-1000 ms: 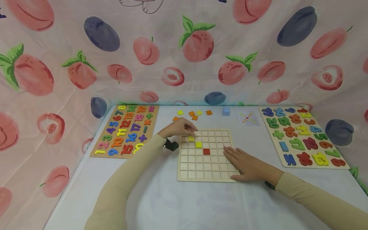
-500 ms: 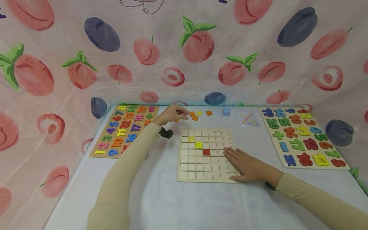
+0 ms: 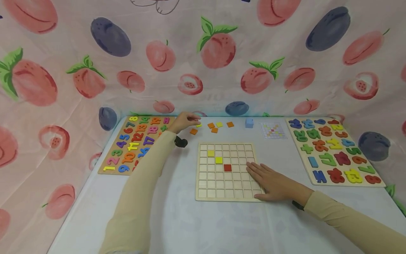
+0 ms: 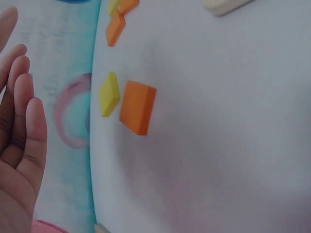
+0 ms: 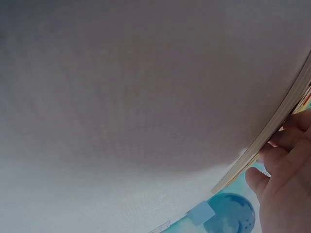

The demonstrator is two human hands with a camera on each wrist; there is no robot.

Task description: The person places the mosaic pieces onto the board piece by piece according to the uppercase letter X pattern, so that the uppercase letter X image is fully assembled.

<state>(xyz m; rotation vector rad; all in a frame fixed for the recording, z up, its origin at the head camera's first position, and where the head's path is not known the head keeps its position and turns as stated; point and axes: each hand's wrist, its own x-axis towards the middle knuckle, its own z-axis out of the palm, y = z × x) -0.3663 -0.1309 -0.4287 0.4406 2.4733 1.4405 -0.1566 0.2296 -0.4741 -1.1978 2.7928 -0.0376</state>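
My left hand (image 3: 184, 122), fingers straight, nears one yellow tile (image 3: 198, 125); four orange tiles (image 3: 193, 131) loose nearby. Right hand (image 3: 272, 183) flat on grid board (image 3: 226, 170).

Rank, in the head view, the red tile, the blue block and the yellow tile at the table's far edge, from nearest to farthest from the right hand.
1. Red tile, on the grid board, just left of the right hand.
2. Blue block, far side.
3. Yellow tile, far left, by the left hand.

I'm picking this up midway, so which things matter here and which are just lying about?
In use: grid board, right hand flat on it, left hand by the yellow tile, loose orange tiles, pattern card.
Lying about: left number puzzle, right number puzzle, blue block.
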